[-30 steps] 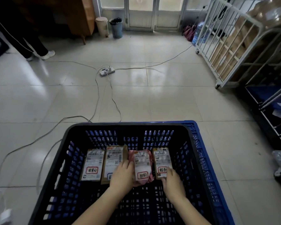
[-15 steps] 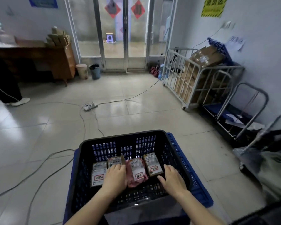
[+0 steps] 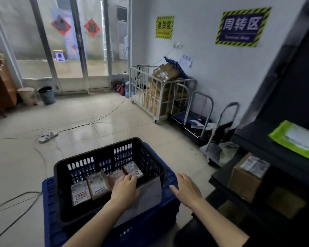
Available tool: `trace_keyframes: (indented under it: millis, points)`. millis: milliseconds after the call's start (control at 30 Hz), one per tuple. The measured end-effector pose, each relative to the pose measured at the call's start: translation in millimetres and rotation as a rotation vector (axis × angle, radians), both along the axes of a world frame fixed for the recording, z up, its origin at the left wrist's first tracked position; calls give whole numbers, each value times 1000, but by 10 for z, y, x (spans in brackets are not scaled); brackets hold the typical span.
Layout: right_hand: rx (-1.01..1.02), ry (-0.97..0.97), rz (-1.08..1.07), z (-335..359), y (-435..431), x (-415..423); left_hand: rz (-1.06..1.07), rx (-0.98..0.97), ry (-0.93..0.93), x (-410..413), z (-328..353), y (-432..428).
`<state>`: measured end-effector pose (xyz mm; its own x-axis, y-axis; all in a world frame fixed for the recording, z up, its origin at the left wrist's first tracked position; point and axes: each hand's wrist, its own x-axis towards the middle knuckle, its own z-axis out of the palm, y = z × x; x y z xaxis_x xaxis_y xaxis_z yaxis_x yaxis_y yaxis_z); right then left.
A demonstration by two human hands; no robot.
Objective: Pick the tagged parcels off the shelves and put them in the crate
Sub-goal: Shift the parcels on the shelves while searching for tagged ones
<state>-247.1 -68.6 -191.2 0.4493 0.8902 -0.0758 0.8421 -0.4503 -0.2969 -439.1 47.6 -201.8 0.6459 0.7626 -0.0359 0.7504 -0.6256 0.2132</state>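
Note:
A black crate [image 3: 151, 168] stands nested on a blue crate [image 3: 50, 220] on the floor in front of me. Inside lie several tagged parcels in a row: a white-labelled one [image 3: 79, 192], a brown box [image 3: 97, 184], a pink bag [image 3: 115, 175] and a small box [image 3: 133, 171]. My left hand [image 3: 125, 190] hovers over the crate's near side with relaxed fingers and holds nothing. My right hand [image 3: 186, 189] is open in the air beyond the crate's right rim. On the dark shelves at right sit a brown labelled box [image 3: 246, 177] and a green mailer [image 3: 296, 139].
A white cage trolley [image 3: 155, 97] full of cartons and two folded hand trucks [image 3: 202, 120] stand along the right wall. Cables and a power strip [image 3: 46, 137] cross the tiled floor. Two bins [image 3: 46, 94] stand by the glass doors, next to a wooden cabinet [image 3: 0, 90].
Both hands have drawn back from the parcels; the right hand has left the crate and moved right. My view has lifted and turned right, bringing the shelves into sight.

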Motion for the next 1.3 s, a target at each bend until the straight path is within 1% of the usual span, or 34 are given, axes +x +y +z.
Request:
trace_keyframes:
  millis: [200, 300, 533, 633, 700, 933, 1300]
  points:
    - [-10, -3, -195, 148, -855, 299, -177, 25, 19, 552, 135, -561]
    - [10, -8, -299, 223, -1397, 467, -268, 5, 5, 880, 233, -935]
    - [36, -10, -536, 384, -2954, 721, -483, 34, 4, 1546, 387, -2169]
    - [47, -14, -629, 440, -3677, 746, -580, -5, -12, 1751, 439, -2788]
    - [42, -33, -680, 474, -4155, 734, -630, -18, -27, 1849, 489, -3209]
    - [42, -117, -811, 553, -5718, 581, -778, 51, -51, 1994, 663, -4661]
    - [86, -170, -1061, 662, -7779, 186, -1000, 62, -68, 2096, 897, -6579]
